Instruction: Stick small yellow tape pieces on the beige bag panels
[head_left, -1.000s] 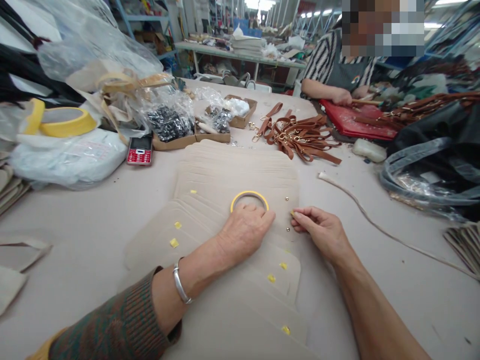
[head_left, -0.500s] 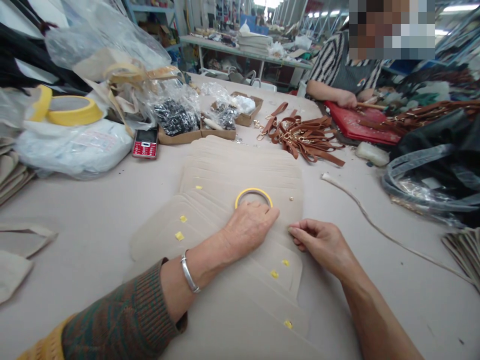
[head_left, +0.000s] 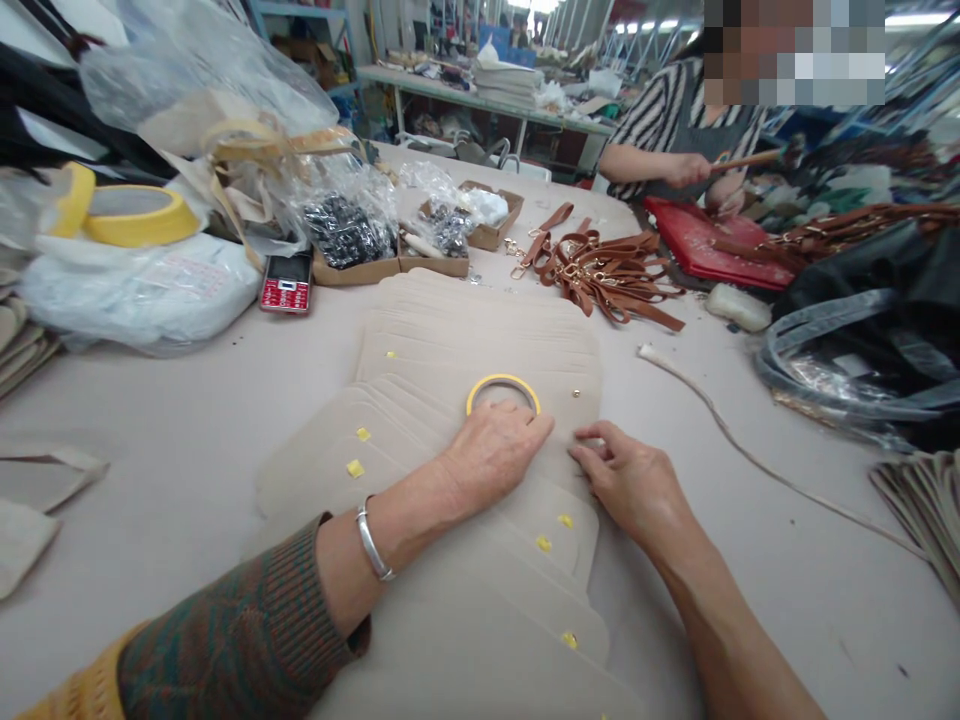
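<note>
Beige fabric panels point(head_left: 480, 345) lie fanned out and overlapping in front of me. Small yellow tape pieces point(head_left: 355, 468) dot several of them, and one panel bears a small metal stud point(head_left: 576, 393). My left hand point(head_left: 495, 445) is closed on the near side of a roll of yellow tape point(head_left: 504, 380) above the panels; its fingertips are mostly hidden. By the right edge of the panels is my right hand point(head_left: 626, 470), thumb and index tips slightly apart, the other fingers curled. Nothing can be made out between those tips.
Brown straps with metal clasps point(head_left: 592, 265) lie beyond the panels. To the left are a red phone point(head_left: 286, 285), bigger yellow tape rolls point(head_left: 142, 225) and boxes of small parts point(head_left: 356, 270). A cord point(head_left: 720, 425) crosses the right side. Opposite, a co-worker's hand point(head_left: 688, 170) holds a hammer point(head_left: 754, 158).
My right thumb and index finger have parted a little from a pinch. My left hand stays on the tape roll. The co-worker's hammer has risen above the red pad.
</note>
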